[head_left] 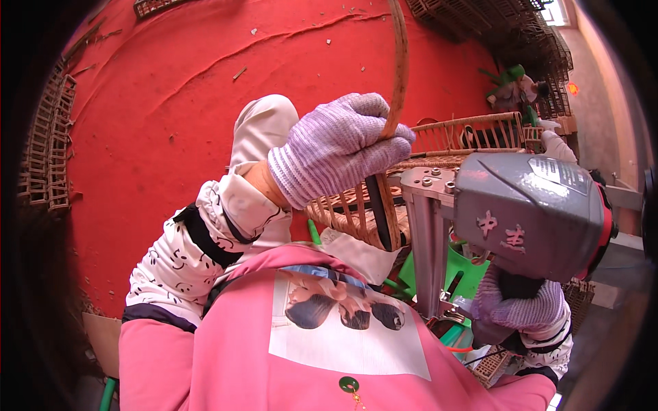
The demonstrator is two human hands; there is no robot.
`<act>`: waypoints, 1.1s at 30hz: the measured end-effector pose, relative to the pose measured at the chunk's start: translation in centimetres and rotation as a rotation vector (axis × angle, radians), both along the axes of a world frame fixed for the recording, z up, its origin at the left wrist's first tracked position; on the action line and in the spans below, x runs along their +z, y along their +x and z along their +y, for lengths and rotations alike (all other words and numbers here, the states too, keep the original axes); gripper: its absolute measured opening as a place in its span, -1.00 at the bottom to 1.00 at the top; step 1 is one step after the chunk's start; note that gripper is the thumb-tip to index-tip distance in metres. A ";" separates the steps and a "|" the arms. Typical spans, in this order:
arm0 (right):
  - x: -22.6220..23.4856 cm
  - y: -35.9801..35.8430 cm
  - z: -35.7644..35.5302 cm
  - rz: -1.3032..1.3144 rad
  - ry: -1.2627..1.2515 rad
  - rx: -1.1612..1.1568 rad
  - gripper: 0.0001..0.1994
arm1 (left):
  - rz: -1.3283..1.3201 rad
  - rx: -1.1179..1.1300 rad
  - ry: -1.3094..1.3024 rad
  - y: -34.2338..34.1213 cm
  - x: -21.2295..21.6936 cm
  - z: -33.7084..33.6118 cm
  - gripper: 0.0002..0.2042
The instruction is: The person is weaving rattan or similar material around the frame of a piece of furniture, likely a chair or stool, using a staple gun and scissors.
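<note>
My left hand [343, 144], in a lilac and white striped knit glove, is closed round a curved brown wooden strip [399, 61]. That strip rises from a woven wicker basket [473, 137], and its lower part runs down along the basket's side. To the right, my gloved right hand [517, 305] is wrapped round the black grip of a grey nail gun [531, 216]. The gun's silver nose [428, 179] is beside the basket, close to the strip. Whether the nose touches the basket cannot be made out. Its metal magazine [428, 253] points down toward my lap.
Red floor covering [171, 137] with scattered scraps spreads ahead. Wicker baskets [48, 144] are stacked at the far left, more [521, 34] at the upper right. Another person [524, 89] sits at the far right. A green plastic object [462, 270] and an orange hose [459, 349] lie below the gun.
</note>
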State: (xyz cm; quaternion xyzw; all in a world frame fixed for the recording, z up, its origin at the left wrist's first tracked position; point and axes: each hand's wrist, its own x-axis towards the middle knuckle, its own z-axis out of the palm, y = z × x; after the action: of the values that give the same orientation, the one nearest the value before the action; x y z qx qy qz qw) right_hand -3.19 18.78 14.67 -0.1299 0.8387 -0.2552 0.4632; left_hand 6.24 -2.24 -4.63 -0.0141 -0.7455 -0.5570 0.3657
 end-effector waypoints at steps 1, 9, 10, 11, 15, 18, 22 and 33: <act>0.0 0.1 -0.2 -0.002 0.007 0.007 -0.39 | 0.019 0.006 0.000 -0.1 -0.2 0.0 -0.84; 0.0 0.6 -1.1 -0.018 0.049 0.032 -0.42 | 0.015 -0.049 0.072 -0.4 -0.9 0.3 -0.85; 0.0 0.7 -1.2 -0.019 0.053 0.033 -0.42 | 0.012 -0.055 0.079 -0.4 -0.9 0.3 -0.85; 0.0 0.7 -1.3 -0.021 0.056 0.037 -0.43 | 0.008 -0.062 0.086 -0.4 -0.9 0.3 -0.85; 0.3 1.1 -1.5 -0.020 0.069 0.044 -0.45 | 0.021 -0.067 0.084 -0.6 -1.1 0.4 -0.85; 0.5 1.5 -1.8 -0.013 0.078 0.048 -0.46 | 0.016 -0.093 0.093 -0.8 -1.3 0.5 -0.85; 0.4 1.8 -2.3 -0.018 0.084 0.069 -0.47 | 0.003 -0.130 0.131 -0.4 -1.7 0.4 -0.85; -1.2 2.4 1.8 0.138 -0.120 0.001 -0.66 | 0.059 -0.112 0.047 0.0 -1.5 0.0 -0.84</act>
State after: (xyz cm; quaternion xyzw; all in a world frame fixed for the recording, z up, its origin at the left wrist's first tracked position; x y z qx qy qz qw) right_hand -0.78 20.57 13.47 -0.1752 0.8517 -0.2950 0.3960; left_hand 6.27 -2.21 -6.14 -0.0636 -0.7192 -0.5932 0.3563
